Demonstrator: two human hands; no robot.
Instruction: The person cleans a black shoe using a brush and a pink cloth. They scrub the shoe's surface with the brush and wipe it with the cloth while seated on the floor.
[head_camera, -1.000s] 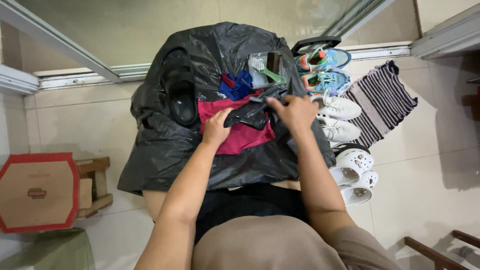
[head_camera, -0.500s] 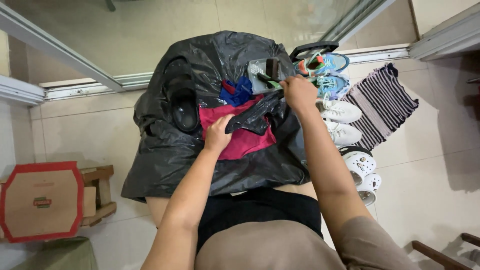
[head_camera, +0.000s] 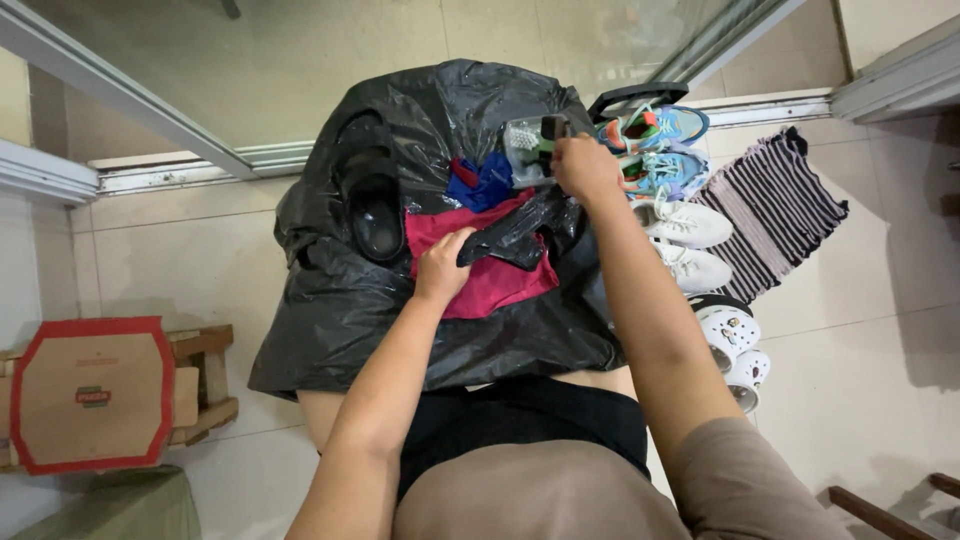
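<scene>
Two hands work at the mouth of a large black plastic bag (head_camera: 400, 320) on the tiled floor. The left hand (head_camera: 443, 262) pinches a dark fold of plastic (head_camera: 510, 240) over the red cloth (head_camera: 480, 275), nearer the body. The right hand (head_camera: 585, 165) reaches farther, fingers closed on a small clear box with green inside (head_camera: 525, 150) at the bag's far rim, beside the bright sneakers (head_camera: 655, 130).

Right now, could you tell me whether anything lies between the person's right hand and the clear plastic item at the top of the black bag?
Nothing visible does. The right hand already touches the clear plastic item, which lies exposed at the opening of the black bag. The left hand rests on the red cloth.
</scene>
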